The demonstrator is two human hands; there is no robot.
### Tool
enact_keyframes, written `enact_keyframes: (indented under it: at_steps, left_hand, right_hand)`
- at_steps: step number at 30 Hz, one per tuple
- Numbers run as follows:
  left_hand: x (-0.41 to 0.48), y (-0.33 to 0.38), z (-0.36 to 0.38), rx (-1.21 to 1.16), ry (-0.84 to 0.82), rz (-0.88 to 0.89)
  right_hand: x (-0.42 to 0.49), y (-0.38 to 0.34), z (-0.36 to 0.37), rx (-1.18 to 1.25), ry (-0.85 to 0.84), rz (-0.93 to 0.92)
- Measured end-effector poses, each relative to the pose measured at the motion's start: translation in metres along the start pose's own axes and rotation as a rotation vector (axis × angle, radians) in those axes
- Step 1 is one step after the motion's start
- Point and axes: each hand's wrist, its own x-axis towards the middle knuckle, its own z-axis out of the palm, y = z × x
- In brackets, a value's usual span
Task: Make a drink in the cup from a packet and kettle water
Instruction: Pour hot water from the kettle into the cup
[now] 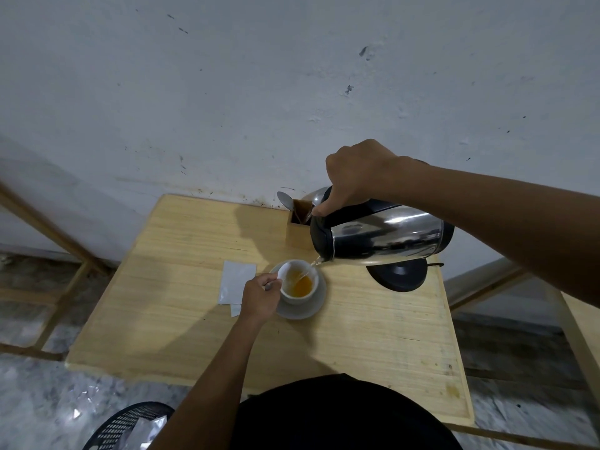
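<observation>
A white cup (293, 297) stands on a grey saucer (319, 300) in the middle of the wooden table (194, 313). Amber liquid fills its bottom. My left hand (259, 298) grips the cup's handle. My right hand (354, 177) is closed on the black handle of a steel kettle (383, 237), tipped over the cup's right rim. A thin stream of water runs from the spout into the cup. A silver packet (236, 282) lies flat left of the cup, with a small torn-off piece (235, 310) below it.
The black kettle base (397, 276) sits right of the saucer, under the kettle. A wooden holder (298, 228) with spoons stands at the table's back edge by the wall. A black mesh bin (126, 423) with foil wrappers is on the floor, lower left. Wooden frames flank the table.
</observation>
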Motion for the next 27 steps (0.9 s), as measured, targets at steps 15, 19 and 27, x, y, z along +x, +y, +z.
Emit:
enact_keyframes:
  at_steps: [15, 19, 27]
  left_hand:
    - [0.001, -0.001, 0.0, 0.001, -0.015, 0.005]
    - [0.001, -0.001, 0.0, 0.0, -0.011, 0.003]
    - [0.0, -0.002, 0.0, -0.029, -0.022, -0.019]
  right_hand:
    - [0.003, -0.004, -0.005, -0.064, -0.036, -0.007]
    - [0.004, -0.007, -0.006, -0.074, -0.041, -0.017]
    - [0.007, -0.015, -0.005, -0.094, -0.055, -0.026]
